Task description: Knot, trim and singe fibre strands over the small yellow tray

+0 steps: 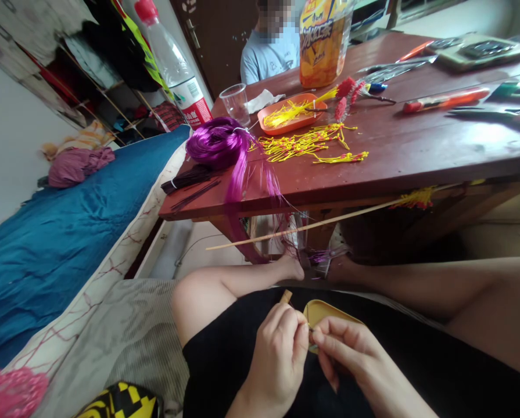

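Low over my black-clothed lap, my left hand (281, 348) is closed, its thumb and index finger pinched on a thin dark stem (307, 312). A tan, wooden-looking stub (286, 296) sticks out above the knuckles of that hand; whether it is gripped cannot be seen. My right hand (351, 351) meets the left fingertips in a pinch, the thumb and index finger pressed together on something too small to make out. Partly behind both hands, a shallow yellow tray (336, 312) rests on my lap.
A red-brown table (394, 145) stands ahead, bearing purple strands (214, 142), dark stems (187, 179), yellow red-tipped stamens (303, 142), an orange tray (268, 126) and bottles. A long stick (303, 225) juts along its front edge. A person (271, 52) sits opposite; a blue-covered bed (68, 215) is left.
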`<state>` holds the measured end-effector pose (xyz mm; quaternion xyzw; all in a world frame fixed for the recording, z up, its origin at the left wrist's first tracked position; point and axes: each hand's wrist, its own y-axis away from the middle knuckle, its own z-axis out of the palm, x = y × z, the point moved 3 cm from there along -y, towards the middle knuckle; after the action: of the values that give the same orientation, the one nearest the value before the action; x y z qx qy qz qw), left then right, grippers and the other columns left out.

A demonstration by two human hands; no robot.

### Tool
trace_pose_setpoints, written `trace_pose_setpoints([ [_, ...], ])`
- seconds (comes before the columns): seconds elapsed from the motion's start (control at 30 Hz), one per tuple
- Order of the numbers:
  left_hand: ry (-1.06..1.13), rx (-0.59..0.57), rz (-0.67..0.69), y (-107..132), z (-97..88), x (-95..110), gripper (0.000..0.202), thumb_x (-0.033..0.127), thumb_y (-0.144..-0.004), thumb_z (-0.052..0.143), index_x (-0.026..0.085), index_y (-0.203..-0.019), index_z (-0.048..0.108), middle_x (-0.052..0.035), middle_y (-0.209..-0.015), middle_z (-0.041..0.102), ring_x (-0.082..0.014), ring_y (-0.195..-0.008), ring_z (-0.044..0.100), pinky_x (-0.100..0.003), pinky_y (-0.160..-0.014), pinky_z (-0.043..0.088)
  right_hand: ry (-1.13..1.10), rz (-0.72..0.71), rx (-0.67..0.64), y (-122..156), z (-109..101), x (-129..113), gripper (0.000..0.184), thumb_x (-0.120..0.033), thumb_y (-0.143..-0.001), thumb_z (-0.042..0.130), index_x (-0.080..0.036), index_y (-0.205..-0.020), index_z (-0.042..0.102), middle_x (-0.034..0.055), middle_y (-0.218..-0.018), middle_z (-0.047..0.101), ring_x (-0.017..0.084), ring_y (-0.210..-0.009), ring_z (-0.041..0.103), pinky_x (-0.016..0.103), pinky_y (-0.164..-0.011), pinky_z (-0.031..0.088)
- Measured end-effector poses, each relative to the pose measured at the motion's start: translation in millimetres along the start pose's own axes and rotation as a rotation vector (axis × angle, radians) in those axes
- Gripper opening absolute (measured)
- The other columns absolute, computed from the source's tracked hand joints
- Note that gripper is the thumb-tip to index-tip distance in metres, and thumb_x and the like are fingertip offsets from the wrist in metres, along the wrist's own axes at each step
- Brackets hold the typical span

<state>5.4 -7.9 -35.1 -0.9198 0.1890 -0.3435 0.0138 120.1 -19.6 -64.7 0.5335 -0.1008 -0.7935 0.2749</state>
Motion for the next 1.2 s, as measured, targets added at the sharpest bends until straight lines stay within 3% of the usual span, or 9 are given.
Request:
trace_pose_setpoints([
  [0.2, 0.009, -0.001, -0.153, 1.3, 5.3, -1.0, 0.018, 0.012, -0.083, 0.039, 0.02, -0.068, 0.043, 0.0007, -0.062, 0.052, -0.0143, -0.058, 0.053, -0.024, -0.054, 0.041, 0.479, -0.183, 0.052, 5.0, -5.5, -2.6, 0.028, -0.041, -0.082, 0.048, -0.017, -0.07, 0.056, -0.0013, -0.059, 0.049, 0.013, -0.055, 0.041, 0.025, -0.052, 0.034],
  [0.43, -0.065, 0.019, -0.047, 0.4, 2.4, 6.8, 0.019, 0.009, -0.083, 0.037, 0.02, -0.068, 0.043, 0.0001, -0.063, 0.052, -0.0142, -0.059, 0.052, -0.023, -0.054, 0.041, 0.361, -0.111, 0.01, 0.5, -8.7, 0.6, 0.032, -0.043, -0.083, 0.046, -0.017, -0.065, 0.054, -0.0021, -0.057, 0.045, 0.013, -0.054, 0.042, 0.024, -0.05, 0.036],
  [0.67, -0.023, -0.039, -0.069, 0.6, 1.4, 6.5, 0.021, 0.01, -0.085, 0.037, 0.019, -0.067, 0.043, 0.0, -0.063, 0.051, -0.0141, -0.06, 0.052, -0.023, -0.054, 0.04, 0.495, -0.138, 0.044, 2.2, -10.5, -2.6, 0.03, -0.044, -0.082, 0.047, -0.019, -0.067, 0.056, -0.0002, -0.06, 0.05, 0.015, -0.056, 0.045, 0.025, -0.052, 0.038],
  [0.9, -0.032, -0.001, -0.035, 1.9, 0.7, 8.3, 0.023, 0.01, -0.087, 0.035, 0.019, -0.068, 0.041, -0.0003, -0.065, 0.05, -0.0138, -0.062, 0.05, -0.024, -0.059, 0.04, 0.411, -0.134, 0.008, 2.2, -11.0, 1.1, 0.028, -0.042, -0.083, 0.045, -0.019, -0.071, 0.055, -0.0003, -0.063, 0.049, 0.015, -0.058, 0.043, 0.025, -0.052, 0.037],
  [1.2, 0.013, -0.153, -0.072, -3.8, -0.5, 4.1, 0.021, 0.013, -0.088, 0.037, 0.019, -0.069, 0.043, -0.0007, -0.069, 0.051, -0.0145, -0.067, 0.051, -0.025, -0.065, 0.04, 0.479, -0.146, 0.013, 1.3, -12.9, -4.8, 0.03, -0.043, -0.082, 0.046, -0.019, -0.066, 0.054, -0.0028, -0.058, 0.043, 0.013, -0.053, 0.038, 0.023, -0.048, 0.034],
])
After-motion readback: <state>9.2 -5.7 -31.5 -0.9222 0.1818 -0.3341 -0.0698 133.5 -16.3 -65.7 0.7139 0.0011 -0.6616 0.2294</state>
